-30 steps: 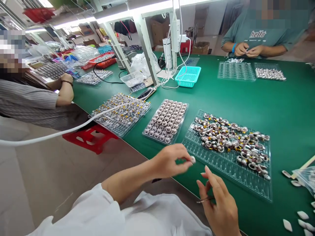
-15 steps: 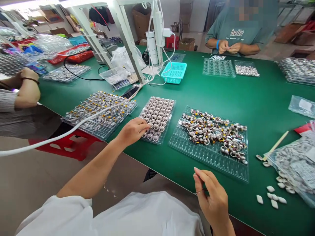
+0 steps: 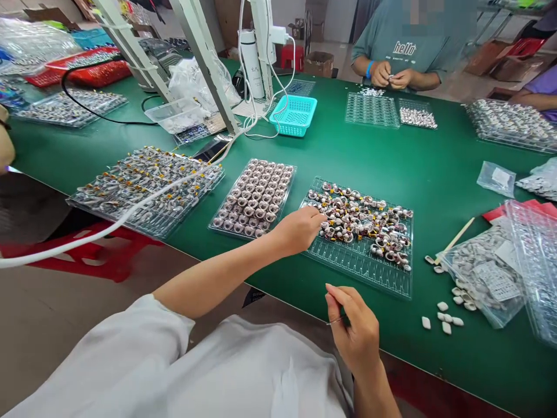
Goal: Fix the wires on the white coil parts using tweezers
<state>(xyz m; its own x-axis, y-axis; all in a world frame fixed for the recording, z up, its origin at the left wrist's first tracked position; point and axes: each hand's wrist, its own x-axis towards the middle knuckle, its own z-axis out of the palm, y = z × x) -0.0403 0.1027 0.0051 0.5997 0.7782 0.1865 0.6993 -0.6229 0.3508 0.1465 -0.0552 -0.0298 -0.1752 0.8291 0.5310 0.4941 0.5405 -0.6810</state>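
My left hand (image 3: 300, 230) reaches over the left edge of a clear ribbed tray (image 3: 361, 260). Its fingers are pinched together at the small white-and-dark parts (image 3: 354, 217) with yellow tabs heaped there; what is between the fingertips is hidden. Left of it, a clear tray (image 3: 217, 225) carries rows of round pale cup-shaped pieces (image 3: 259, 191). Near the table's front edge my right hand (image 3: 354, 328) is closed, thumb against fingers. A thin shiny metal piece (image 3: 334, 321) pokes out from it, too slender to identify.
Loose white oval pieces (image 3: 444, 317) lie right of the ribbed tray, beside a plastic bag (image 3: 483, 278) of similar pieces. A stacked tray (image 3: 143, 191) of parts stands left, crossed by a white cable (image 3: 130, 217). Farther back are a turquoise basket (image 3: 293, 116) and a co-worker (image 3: 394, 58).
My left hand has moved right, from the tray of cup-shaped pieces to the heaped parts on the ribbed tray. My right hand keeps its pose. The whole view has shifted.
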